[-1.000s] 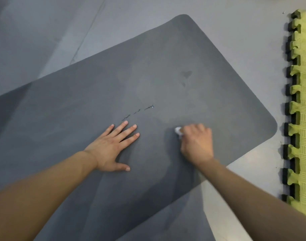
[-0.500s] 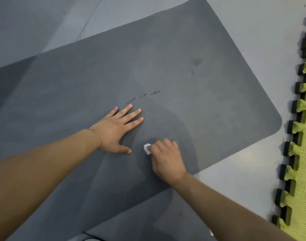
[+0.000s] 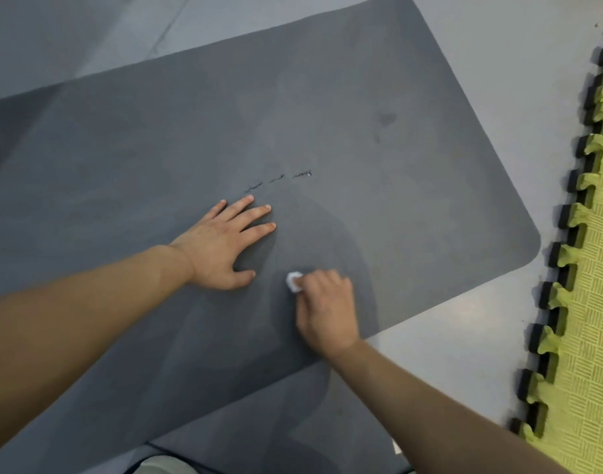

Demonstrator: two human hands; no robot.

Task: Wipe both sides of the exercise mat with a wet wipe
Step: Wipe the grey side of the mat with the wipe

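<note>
Head view: my two hands work on one grey exercise mat [image 3: 378, 97] spread on the grey floor [image 3: 498, 35].
Left hand [image 3: 221, 244]: fingers straight and spread, palm pressing flat on the mat.
Right hand [image 3: 327, 309]: fingers curled round one white wet wipe [image 3: 293, 280], pressed to the mat near its near edge.
Edges: rounded mat corner at right, apart from the yellow-green puzzle tiles [image 3: 587, 302]; bare floor between.
Marks: three short tears [image 3: 279, 181] beyond my left fingertips.
Writing: none readable.

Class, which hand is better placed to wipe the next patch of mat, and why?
The right hand: it grips the wipe against the mat. The left hand lies flat, holding the mat down.
</note>
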